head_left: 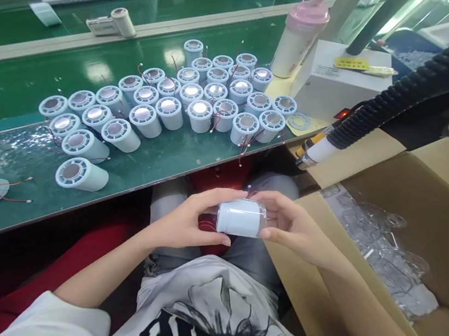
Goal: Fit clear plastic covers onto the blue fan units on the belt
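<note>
A light blue plastic cylinder [239,218] lies on its side above my lap, with clear, shiny plastic around its right end. My left hand [184,224] curves around the left end, thumb below and fingers above. At the right end, my right hand [294,227] grips the clear plastic between thumb and fingers. A bit of thin wire shows above the cylinder near the right fingers. In front of me, several similar light blue cylinders [146,120] stand on the green bench [157,163], with metal discs on top and thin red and dark wires.
An open cardboard box [443,227] at my right contains clear plastic pieces [379,247]. A black ribbed hose [397,95] crosses above it, near a white box-shaped unit [332,79]. A pink-lidded bottle [294,37] stands behind. More cylinders lie on the far green belt [7,28].
</note>
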Motion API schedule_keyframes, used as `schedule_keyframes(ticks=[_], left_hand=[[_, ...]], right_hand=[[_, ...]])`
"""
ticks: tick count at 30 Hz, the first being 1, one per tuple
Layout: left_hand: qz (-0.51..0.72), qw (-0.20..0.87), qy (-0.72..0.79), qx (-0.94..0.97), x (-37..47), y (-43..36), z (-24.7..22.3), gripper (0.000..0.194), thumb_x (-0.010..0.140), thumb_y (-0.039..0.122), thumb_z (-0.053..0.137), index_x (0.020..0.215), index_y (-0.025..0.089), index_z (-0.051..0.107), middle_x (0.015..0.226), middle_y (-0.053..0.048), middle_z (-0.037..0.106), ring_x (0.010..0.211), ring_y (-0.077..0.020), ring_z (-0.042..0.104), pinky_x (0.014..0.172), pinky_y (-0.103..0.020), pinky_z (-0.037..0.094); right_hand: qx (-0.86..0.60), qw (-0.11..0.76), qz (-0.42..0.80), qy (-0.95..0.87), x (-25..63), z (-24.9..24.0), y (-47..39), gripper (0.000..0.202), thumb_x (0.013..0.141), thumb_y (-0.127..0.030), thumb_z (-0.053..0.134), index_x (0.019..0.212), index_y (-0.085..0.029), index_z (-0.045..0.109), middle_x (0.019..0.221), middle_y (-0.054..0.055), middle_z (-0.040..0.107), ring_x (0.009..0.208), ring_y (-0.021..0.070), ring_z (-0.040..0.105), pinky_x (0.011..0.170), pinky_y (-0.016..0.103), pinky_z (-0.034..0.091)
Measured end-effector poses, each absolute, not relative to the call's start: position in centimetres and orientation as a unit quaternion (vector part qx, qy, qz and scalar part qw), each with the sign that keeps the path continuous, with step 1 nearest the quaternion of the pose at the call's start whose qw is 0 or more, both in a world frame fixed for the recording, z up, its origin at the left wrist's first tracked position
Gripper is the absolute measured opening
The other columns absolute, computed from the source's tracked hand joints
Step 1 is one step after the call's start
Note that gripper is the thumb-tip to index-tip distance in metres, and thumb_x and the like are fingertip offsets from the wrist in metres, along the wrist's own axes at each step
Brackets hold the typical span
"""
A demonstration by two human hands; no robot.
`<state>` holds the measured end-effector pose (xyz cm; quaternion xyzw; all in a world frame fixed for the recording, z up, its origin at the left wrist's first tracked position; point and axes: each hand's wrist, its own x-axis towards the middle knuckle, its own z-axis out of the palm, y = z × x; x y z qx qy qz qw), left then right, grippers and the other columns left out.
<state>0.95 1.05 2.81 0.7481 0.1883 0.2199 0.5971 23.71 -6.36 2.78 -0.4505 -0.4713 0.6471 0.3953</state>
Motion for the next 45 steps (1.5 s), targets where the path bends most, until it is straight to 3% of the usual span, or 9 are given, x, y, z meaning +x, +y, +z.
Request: schedule_keyframes(ticks=[9, 16, 24, 29, 33, 37, 41, 45], left_hand=[[0.208, 0.583, 0.195, 0.761, 0.8, 1.1, 2.6, 0.075, 0.071, 0.022, 0.075, 0.138, 0.029, 0.043, 0.141, -0.010, 0.047, 0.129, -0.0255, 0.046, 0.104, -0.036, 0.043], [0.212, 0.572, 0.184, 0.771, 0.7, 1.2, 2.6, 0.075, 0.071, 0.021, 0.075, 0.138, 0.028, 0.043, 0.141, -0.011, 0.048, 0.129, -0.0253, 0.046, 0.106, -0.037, 0.041], [0.198, 0.651, 0.199, 0.705, 0.9, 1.0, 2.8, 0.076, 0.070, 0.018, 0.076, 0.138, 0.029, 0.043, 0.142, -0.011, 0.046, 0.128, -0.0266, 0.047, 0.104, -0.038, 0.043], [0.192, 0.694, 0.220, 0.658, 1.0, 0.9, 3.1, 0.079, 0.069, 0.016, 0.077, 0.138, 0.029, 0.043, 0.142, -0.012, 0.047, 0.127, -0.0292, 0.049, 0.102, -0.039, 0.044], [0.210, 0.738, 0.224, 0.601, 2.9, 2.1, 2.0, 0.080, 0.067, 0.015, 0.078, 0.138, 0.028, 0.044, 0.140, -0.012, 0.049, 0.125, -0.0278, 0.051, 0.103, -0.039, 0.043], [0.206, 0.783, 0.220, 0.544, 7.8, 5.0, -0.1, 0.071, 0.064, 0.021, 0.081, 0.130, 0.020, 0.054, 0.135, -0.015, 0.054, 0.122, -0.0296, 0.053, 0.102, -0.042, 0.042], [0.163, 0.791, 0.224, 0.546, 13.0, 7.8, -1.4, 0.066, 0.061, 0.024, 0.083, 0.123, 0.015, 0.060, 0.126, -0.015, 0.061, 0.118, -0.0298, 0.056, 0.104, -0.045, 0.038], [0.133, 0.788, 0.208, 0.564, 15.0, 9.4, -1.0, 0.061, 0.064, 0.026, 0.081, 0.120, 0.013, 0.062, 0.123, -0.015, 0.063, 0.115, -0.0294, 0.057, 0.104, -0.047, 0.038]], right_hand=[[-0.460, 0.401, 0.706, -0.360, 23.1, 2.3, -6.0, 0.040, 0.072, -0.042, 0.073, 0.101, -0.022, 0.052, 0.087, 0.002, 0.067, 0.068, 0.0134, 0.065, 0.059, 0.027, 0.057], [-0.480, 0.367, 0.735, -0.307, 22.4, 2.3, -6.0, 0.050, 0.069, -0.060, 0.068, 0.091, -0.018, 0.050, 0.060, -0.002, 0.064, 0.048, 0.0127, 0.064, 0.043, 0.019, 0.051], [-0.462, 0.348, 0.770, -0.269, 21.9, 2.1, -5.7, 0.058, 0.066, -0.072, 0.061, 0.084, -0.018, 0.048, 0.054, -0.001, 0.065, 0.040, 0.0114, 0.061, 0.035, 0.015, 0.045], [-0.433, 0.345, 0.797, -0.242, 21.8, 1.6, -5.6, 0.056, 0.069, -0.071, 0.058, 0.088, -0.019, 0.049, 0.057, 0.003, 0.068, 0.039, 0.0123, 0.060, 0.033, 0.015, 0.043], [-0.431, 0.401, 0.783, -0.200, 22.2, 0.4, -5.5, 0.049, 0.080, -0.065, 0.049, 0.088, -0.016, 0.055, 0.055, 0.004, 0.066, 0.040, 0.0113, 0.058, 0.034, 0.015, 0.041], [-0.432, 0.521, 0.727, -0.119, 23.8, -1.8, -5.2, 0.051, 0.090, -0.055, 0.034, 0.086, -0.012, 0.061, 0.056, 0.005, 0.064, 0.038, 0.0087, 0.052, 0.034, 0.015, 0.038], [-0.430, 0.602, 0.669, -0.072, 25.9, -3.8, -4.2, 0.046, 0.093, -0.050, 0.030, 0.092, -0.015, 0.060, 0.061, 0.002, 0.063, 0.045, 0.0090, 0.054, 0.036, 0.014, 0.039], [-0.412, 0.629, 0.657, -0.047, 26.8, -4.3, -3.1, 0.043, 0.093, -0.049, 0.029, 0.094, -0.017, 0.058, 0.065, 0.001, 0.062, 0.046, 0.0089, 0.053, 0.035, 0.015, 0.038]])
